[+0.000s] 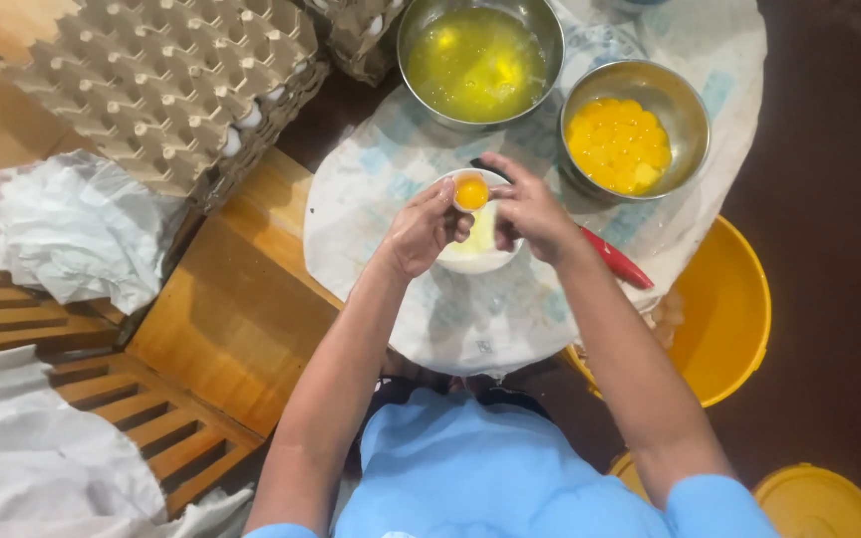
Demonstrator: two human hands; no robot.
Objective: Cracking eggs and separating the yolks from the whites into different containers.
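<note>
Near the middle of the frame, the left hand (423,227) is curling its fingers around half an eggshell (470,189) with a round orange yolk sitting in it, holding it just above a small white bowl (477,257). The right hand (530,207) is hovering just beside the shell, fingers bent and partly closed; whether it is gripping another shell piece I cannot tell, since the fingers are hiding it.

The shell looks light, thin and brittle, so it is best being cradled around its outer curve with soft fingertip pressure, away from the jagged rim. The yolk looks soft, slippery and likely to burst if that edge is catching it.

At the top of the frame, a metal bowl of egg whites (478,62) is standing near a metal bowl of yolks (632,139). A red-handled knife (614,257) is lying under the right wrist. Cardboard egg trays (166,85) are filling the upper left, and a yellow bucket (727,314) is sitting at the right.
</note>
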